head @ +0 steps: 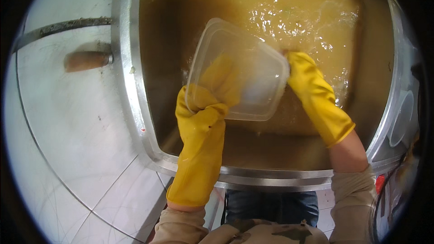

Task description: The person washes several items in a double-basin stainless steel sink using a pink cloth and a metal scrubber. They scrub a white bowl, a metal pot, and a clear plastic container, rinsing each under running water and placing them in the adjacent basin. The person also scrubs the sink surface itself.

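A clear plastic container (252, 74) is tilted above cloudy yellow-brown water (230, 3) in a stainless steel sink (271, 178). Both hands wear yellow rubber gloves. My left hand (217, 88) holds the container at its near left side, and its fingers show blurred through the translucent plastic. Whether they lie inside or under it I cannot tell. My right hand (300, 66) grips the container's right corner, its fingertips partly hidden there. A small reddish-brown patch shows by those fingertips, too unclear to name.
White tiles (67, 108) border the sink on the left. A brown handle (87, 61) with a metal collar lies on them against the sink's rim, below a dark, dirty strip (74, 25). Another clear plastic container (401, 118) stands beyond the right rim.
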### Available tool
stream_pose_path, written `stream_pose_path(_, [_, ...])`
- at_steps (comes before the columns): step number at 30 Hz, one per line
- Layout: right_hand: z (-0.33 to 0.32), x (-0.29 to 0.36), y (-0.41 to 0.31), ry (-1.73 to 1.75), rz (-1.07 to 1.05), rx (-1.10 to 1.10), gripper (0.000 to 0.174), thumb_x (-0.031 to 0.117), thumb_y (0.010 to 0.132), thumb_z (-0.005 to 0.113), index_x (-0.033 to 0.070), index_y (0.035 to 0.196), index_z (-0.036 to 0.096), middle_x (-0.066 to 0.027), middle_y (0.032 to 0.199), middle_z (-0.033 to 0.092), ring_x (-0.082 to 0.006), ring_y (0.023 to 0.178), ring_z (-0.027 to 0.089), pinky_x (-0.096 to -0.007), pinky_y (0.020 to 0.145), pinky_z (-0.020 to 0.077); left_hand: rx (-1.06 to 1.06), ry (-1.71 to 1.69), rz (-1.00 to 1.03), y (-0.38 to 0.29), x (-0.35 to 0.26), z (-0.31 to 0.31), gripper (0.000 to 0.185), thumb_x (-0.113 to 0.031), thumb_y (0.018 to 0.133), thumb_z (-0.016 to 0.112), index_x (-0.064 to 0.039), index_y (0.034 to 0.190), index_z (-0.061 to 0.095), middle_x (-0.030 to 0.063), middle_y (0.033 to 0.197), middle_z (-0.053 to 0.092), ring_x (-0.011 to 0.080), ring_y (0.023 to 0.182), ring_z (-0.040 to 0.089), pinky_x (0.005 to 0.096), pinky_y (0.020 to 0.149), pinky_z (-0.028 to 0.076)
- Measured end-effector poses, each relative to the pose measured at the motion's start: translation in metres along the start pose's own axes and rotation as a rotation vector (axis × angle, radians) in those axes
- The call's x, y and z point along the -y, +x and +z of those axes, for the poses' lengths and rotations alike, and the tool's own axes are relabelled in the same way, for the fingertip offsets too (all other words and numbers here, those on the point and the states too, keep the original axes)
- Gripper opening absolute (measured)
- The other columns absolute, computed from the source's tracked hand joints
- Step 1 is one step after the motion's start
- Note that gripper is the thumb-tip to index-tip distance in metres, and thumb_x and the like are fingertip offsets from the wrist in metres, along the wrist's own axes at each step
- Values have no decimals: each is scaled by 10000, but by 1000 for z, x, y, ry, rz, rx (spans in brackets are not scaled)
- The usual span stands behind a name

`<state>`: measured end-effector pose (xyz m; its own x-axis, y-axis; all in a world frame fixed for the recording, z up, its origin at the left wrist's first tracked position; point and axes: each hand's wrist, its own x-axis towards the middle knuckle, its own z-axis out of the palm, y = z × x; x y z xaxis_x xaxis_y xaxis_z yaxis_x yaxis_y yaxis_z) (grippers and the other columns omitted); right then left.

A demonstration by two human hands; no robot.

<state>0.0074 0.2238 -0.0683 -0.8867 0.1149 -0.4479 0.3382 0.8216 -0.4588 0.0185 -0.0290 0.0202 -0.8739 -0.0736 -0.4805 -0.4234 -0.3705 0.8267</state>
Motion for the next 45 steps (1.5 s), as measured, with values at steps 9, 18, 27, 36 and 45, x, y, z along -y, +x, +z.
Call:
stream_pose_path(9, [-55,83,-76,789,-210,-117,430,175,977,741,15,1354,611,-143,1190,742,-230,1026,737,-333,900,581,-100,153,42,-8,2,14,298,152,720,646,-22,959,608,30,802,625,127,711,612,274,704,524])
stream_pose_path(18, [-37,158,-9,813,61,-285,531,486,950,689,45,1245,659,-212,1160,726,-421,1093,696,-447,931,547,-156,332,97,-15,3,11,216,118,737,644,5,922,644,45,874,672,130,756,629,298,733,549])
stream_pose_path(27, [2,39,6,61,56,-283,383,302,1028,620,31,1298,640,-219,1137,721,-390,1096,698,-447,921,560,3,20,168,1,-12,11,521,139,853,546,-18,1348,584,145,1390,621,266,1281,601,400,1145,462])
stream_pose_path(36, [-40,77,-87,529,-162,-172,300,235,872,839,68,1088,717,-148,955,700,-286,811,706,-361,739,545,64,-182,141,-1,-19,16,525,129,902,468,-44,1391,543,102,1618,467,271,1494,440,383,1234,381])
stream_pose_path(45, [-9,93,-60,381,-118,-80,170,207,888,760,57,926,691,-157,911,674,-408,930,644,-504,822,522,-8,180,216,-11,-10,-1,516,132,874,564,29,1376,509,158,1390,610,254,1229,628,348,1074,504])
